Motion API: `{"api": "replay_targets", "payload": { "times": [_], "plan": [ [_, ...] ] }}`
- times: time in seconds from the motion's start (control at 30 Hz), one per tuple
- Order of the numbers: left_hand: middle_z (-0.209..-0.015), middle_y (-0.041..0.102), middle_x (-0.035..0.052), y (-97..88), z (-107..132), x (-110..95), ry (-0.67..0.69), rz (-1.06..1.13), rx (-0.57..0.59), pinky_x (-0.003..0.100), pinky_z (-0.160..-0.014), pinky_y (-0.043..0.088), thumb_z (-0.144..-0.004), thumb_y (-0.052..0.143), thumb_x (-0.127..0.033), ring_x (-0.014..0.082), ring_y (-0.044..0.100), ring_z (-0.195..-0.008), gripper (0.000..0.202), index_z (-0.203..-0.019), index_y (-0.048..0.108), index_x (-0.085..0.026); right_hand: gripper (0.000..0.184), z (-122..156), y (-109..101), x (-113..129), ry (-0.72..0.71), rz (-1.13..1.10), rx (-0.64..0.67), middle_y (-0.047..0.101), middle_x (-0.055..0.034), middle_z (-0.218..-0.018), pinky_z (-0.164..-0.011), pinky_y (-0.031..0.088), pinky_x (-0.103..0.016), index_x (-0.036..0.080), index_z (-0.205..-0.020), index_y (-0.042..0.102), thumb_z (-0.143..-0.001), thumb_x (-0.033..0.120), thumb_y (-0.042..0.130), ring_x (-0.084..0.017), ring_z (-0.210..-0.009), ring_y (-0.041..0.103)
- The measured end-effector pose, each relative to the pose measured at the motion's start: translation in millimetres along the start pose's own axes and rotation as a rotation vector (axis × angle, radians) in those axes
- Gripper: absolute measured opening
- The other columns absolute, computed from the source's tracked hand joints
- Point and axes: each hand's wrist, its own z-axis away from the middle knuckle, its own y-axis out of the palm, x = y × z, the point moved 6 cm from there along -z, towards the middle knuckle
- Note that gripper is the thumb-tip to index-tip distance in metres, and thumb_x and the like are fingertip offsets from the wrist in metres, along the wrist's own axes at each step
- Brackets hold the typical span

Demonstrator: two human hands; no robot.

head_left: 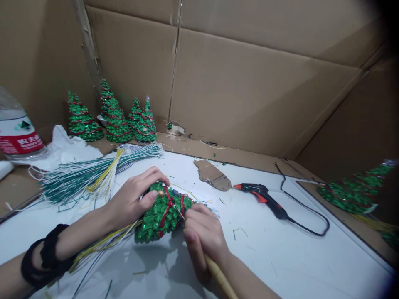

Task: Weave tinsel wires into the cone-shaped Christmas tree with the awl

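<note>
A small green Christmas tree point(156, 216) with red garlands and bead-like baubles lies tilted above the white work surface point(264, 265). My left hand point(137, 197) is closed around its far left side, with fingers over the top and thumb on the near face. In my right hand point(205, 238) is an awl-like tool point(220, 276) with a wooden handle and a thin metal shaft. The shaft's tip meets the tree's surface near a red garland. Yellow and white wires point(106, 243) trail from the tree's base at the left, beneath my left forearm.
A black glue gun point(264, 197) with its cord lies at right, its orange nozzle near a torn cardboard piece point(213, 174). Bundled green and white wires point(84, 176) lie at left by a water bottle point(18, 128). Several trees point(116, 122) stand behind; cardboard walls point(249, 83) enclose the surface.
</note>
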Motion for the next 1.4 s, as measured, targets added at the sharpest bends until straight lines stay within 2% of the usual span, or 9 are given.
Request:
{"api": "replay_targets", "payload": {
  "times": [0.3, 0.47, 0.6, 0.77, 0.97, 1.1, 1.3, 1.4],
  "plan": [
    [-0.091, 0.055, 0.005, -2.2, 0.1, 1.9, -0.011, -0.019, -0.023, 0.036, -0.078, 0.041, -0.086, 0.028, -0.043, 0.0208, 0.053, -0.084, 0.039, -0.092, 0.056, -0.018, 0.044, -3.1, 5.5, 15.2, -0.156, 0.331, 0.087, 0.037, 0.0021, -0.053, -0.06, 0.035, -0.027, 0.019, -0.055, 0.041, -0.095, 0.017, 0.023, -0.012, -0.051, 0.027],
    [-0.09, 0.056, 0.0045, -2.5, 0.3, 3.8, -0.059, -0.01, -0.05, 0.035, -0.078, 0.043, -0.086, 0.028, -0.041, 0.0205, 0.054, -0.083, 0.037, -0.089, 0.056, -0.018, 0.046, -1.0, 11.7, 17.3, -0.156, 0.473, 0.116, 0.042, 0.0003, -0.053, -0.066, 0.036, -0.029, 0.019, -0.056, 0.047, -0.096, 0.02, 0.025, -0.014, -0.053, 0.031],
    [-0.089, 0.055, 0.0042, -1.9, 0.5, 4.7, -0.081, 0.026, -0.071, 0.033, -0.076, 0.044, -0.087, 0.029, -0.04, 0.0194, 0.054, -0.082, 0.035, -0.088, 0.056, -0.019, 0.046, -0.9, 14.4, 18.2, -0.142, 0.5, 0.114, 0.043, 0.0001, -0.053, -0.065, 0.036, -0.029, 0.019, -0.057, 0.048, -0.097, 0.021, 0.025, -0.014, -0.052, 0.032],
    [-0.09, 0.054, 0.0045, -1.8, -0.1, 4.6, -0.074, 0.019, -0.054, 0.035, -0.078, 0.042, -0.087, 0.029, -0.04, 0.0201, 0.054, -0.084, 0.035, -0.089, 0.056, -0.018, 0.041, -2.7, 12.6, 16.8, -0.111, 0.441, 0.099, 0.042, 0.0007, -0.054, -0.061, 0.035, -0.028, 0.019, -0.057, 0.046, -0.093, 0.018, 0.028, -0.013, -0.052, 0.032],
    [-0.091, 0.054, 0.0051, -2.4, -0.9, 1.3, -0.013, -0.007, -0.01, 0.036, -0.079, 0.04, -0.086, 0.03, -0.044, 0.021, 0.052, -0.085, 0.037, -0.091, 0.056, -0.018, 0.03, 0.2, 3.4, 6.5, 0.024, 0.16, -0.042, 0.031, 0.0055, -0.054, -0.058, 0.032, -0.026, 0.019, -0.057, 0.033, -0.086, 0.01, 0.034, -0.009, -0.049, 0.025],
    [-0.092, 0.055, 0.0056, -2.0, -1.1, 1.0, -0.007, -0.006, 0.006, 0.037, -0.08, 0.041, -0.086, 0.03, -0.045, 0.0215, 0.051, -0.086, 0.038, -0.091, 0.056, -0.018, 0.028, -1.5, -1.2, 5.1, 0.057, 0.055, -0.077, 0.026, 0.0066, -0.053, -0.056, 0.029, -0.026, 0.019, -0.058, 0.028, -0.082, 0.006, 0.034, -0.008, -0.048, 0.023],
    [-0.092, 0.055, 0.0057, -2.5, -1.0, -0.9, -0.015, -0.02, 0.009, 0.037, -0.08, 0.042, -0.086, 0.03, -0.045, 0.0218, 0.052, -0.086, 0.037, -0.092, 0.056, -0.018, 0.031, -8.4, -3.7, 5.1, 0.129, 0.033, -0.025, 0.03, 0.0058, -0.052, -0.055, 0.029, -0.027, 0.019, -0.057, 0.028, -0.086, 0.007, 0.031, -0.007, -0.046, 0.029],
    [-0.093, 0.055, 0.0057, -3.4, -1.0, -1.7, -0.018, -0.04, 0.006, 0.036, -0.08, 0.042, -0.086, 0.031, -0.044, 0.0216, 0.052, -0.086, 0.036, -0.092, 0.056, -0.018, 0.033, -8.1, -1.7, 5.3, 0.109, 0.086, -0.004, 0.033, 0.0053, -0.052, -0.056, 0.03, -0.027, 0.019, -0.057, 0.03, -0.087, 0.008, 0.03, -0.008, -0.046, 0.031]
  ]
}}
